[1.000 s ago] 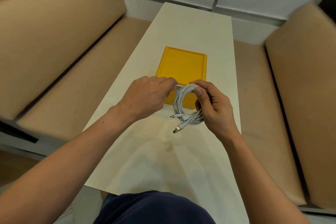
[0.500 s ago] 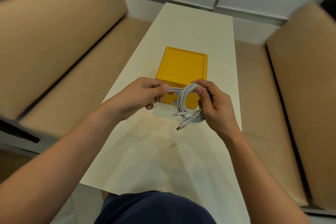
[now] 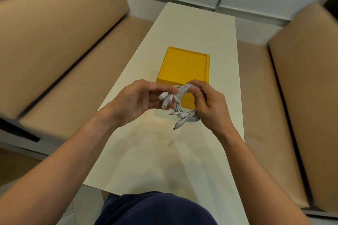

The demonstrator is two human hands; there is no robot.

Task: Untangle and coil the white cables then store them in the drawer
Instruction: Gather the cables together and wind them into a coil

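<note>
- So where are the white cables (image 3: 178, 110)?
- Up in the air, over the table (image 3: 201, 27), wound into a small round loop. They are just in front of the yellow box (image 3: 186, 65).
- Who holds the loop?
- The right hand (image 3: 206, 104) does. Its fingers curl round one side and the thumb presses on top.
- And the left hand (image 3: 135, 102)?
- It pinches a few plugs (image 3: 165, 99) at the ends of the cables, just beside the loop. Its fingers are bent round them.
- Are there more ends?
- Yes, some loose ends (image 3: 176, 126) stick out at the bottom of the loop, pointing left and down.
- What is in the yellow box?
- I cannot tell. I see its flat top with a raised edge. The hands cover most of its front.
- Where does it sit?
- On the pale table, near the middle.
- What is around the table?
- A tan sofa (image 3: 54, 33) on the left and another sofa (image 3: 301, 78) on the right. At the very bottom is the person's dark blue lap (image 3: 155, 208).
</note>
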